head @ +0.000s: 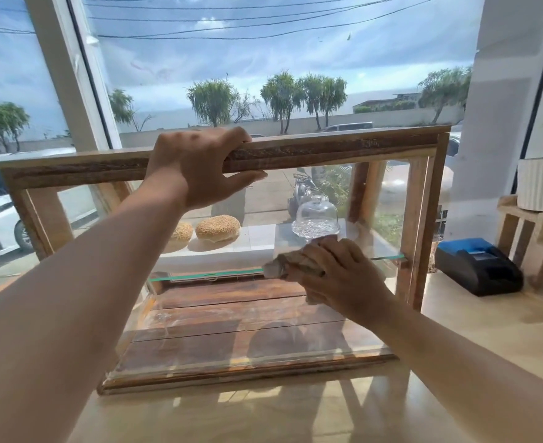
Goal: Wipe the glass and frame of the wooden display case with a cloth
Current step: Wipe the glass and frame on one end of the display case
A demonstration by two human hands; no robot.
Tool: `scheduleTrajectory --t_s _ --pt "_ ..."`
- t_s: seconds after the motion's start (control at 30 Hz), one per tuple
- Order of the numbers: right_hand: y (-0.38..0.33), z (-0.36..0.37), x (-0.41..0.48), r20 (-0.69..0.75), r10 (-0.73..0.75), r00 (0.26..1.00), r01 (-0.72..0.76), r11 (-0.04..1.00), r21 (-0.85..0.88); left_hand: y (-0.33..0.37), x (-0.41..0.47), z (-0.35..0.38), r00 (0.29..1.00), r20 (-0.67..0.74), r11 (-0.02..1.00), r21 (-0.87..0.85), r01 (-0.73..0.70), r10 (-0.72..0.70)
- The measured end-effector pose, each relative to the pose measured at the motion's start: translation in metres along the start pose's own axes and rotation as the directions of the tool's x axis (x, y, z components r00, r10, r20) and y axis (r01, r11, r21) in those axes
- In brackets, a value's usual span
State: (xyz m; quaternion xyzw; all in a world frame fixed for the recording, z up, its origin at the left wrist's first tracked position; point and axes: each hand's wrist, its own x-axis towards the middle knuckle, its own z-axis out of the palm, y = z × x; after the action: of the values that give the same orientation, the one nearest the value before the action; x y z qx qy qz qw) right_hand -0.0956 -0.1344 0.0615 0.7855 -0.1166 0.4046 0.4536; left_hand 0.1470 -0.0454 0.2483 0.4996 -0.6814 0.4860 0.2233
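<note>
Display case (327, 148) frame gripped by left hand (196, 167); right hand (337, 276) clutches cloth (291, 265) against glass shelf (206, 274); no readable writing.

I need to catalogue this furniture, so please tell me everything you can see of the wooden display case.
The wooden display case is a box of rough brown timber with clear glass panels and a plank floor. It stands upright on a pale counter before a window. A glass shelf with a green edge crosses its middle. The left hand grips the top rail; the right hand presses a crumpled cloth at the shelf's front edge.
</note>
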Motion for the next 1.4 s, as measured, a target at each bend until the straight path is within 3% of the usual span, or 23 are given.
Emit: scheduleTrajectory --t_s 0.07,0.13,0.33,0.4,0.53,0.63,0.77,0.87,0.93,1.03,1.13,1.4 --pt "-0.004 0.001 -0.03 0.095 -0.152 0.984 0.154 0.988 -0.015 -0.001 0.0 0.0 1.0 0.007 1.0 -0.009 0.001 -0.001" --pt "0.008 -0.003 -0.052 0.146 -0.204 0.968 0.213 0.976 -0.047 -0.001 0.0 0.0 1.0 0.014 1.0 -0.007 0.005 -0.005" --pt "0.083 -0.035 -0.053 0.152 -0.178 0.972 0.195 0.975 -0.103 0.0 0.0 -0.001 1.0 0.021 1.0 -0.008 0.01 -0.01" --pt "0.102 -0.043 -0.028 0.108 -0.115 0.987 0.13 0.981 -0.142 0.001 0.0 -0.001 1.0 0.023 1.0 -0.004 0.007 -0.007" --pt "0.118 -0.047 0.014 -0.098 0.151 0.984 -0.164 0.976 -0.142 0.0 0.001 -0.001 0.999 0.05 1.0 -0.001 0.021 -0.021" --pt "0.107 -0.044 0.012 -0.133 0.23 0.964 -0.245 0.963 -0.114 0.0 0.001 0.0 0.999 0.043 1.0 -0.004 0.02 -0.02" --pt "0.083 -0.038 -0.02 -0.005 0.256 0.967 -0.256 0.964 -0.066 0.0 0.0 0.0 0.998 0.047 0.999 -0.005 0.033 -0.033" --pt "0.063 -0.042 -0.055 0.246 0.052 0.968 -0.055 0.999 0.003 0.0 0.0 0.001 0.998 0.054 0.999 0.001 0.04 -0.04" --pt "0.06 -0.049 -0.063 0.337 -0.011 0.942 -0.002 0.999 0.038 0.0 0.0 0.001 0.997 0.061 0.999 -0.004 0.045 -0.044" --pt "0.085 -0.056 -0.033 0.152 0.137 0.979 -0.139 0.99 0.0 0.0 0.0 0.001 0.997 0.065 0.999 -0.008 0.048 -0.047" --pt "0.12 -0.061 0.004 -0.047 0.244 0.969 -0.247 0.965 -0.09 0.0 0.0 0.001 0.996 0.076 0.999 0.0 0.047 -0.047" --pt "0.081 -0.037 -0.041 0.01 0.209 0.978 -0.206 0.97 -0.133 -0.001 0.0 0.002 0.997 0.069 1.0 -0.007 0.03 -0.029"
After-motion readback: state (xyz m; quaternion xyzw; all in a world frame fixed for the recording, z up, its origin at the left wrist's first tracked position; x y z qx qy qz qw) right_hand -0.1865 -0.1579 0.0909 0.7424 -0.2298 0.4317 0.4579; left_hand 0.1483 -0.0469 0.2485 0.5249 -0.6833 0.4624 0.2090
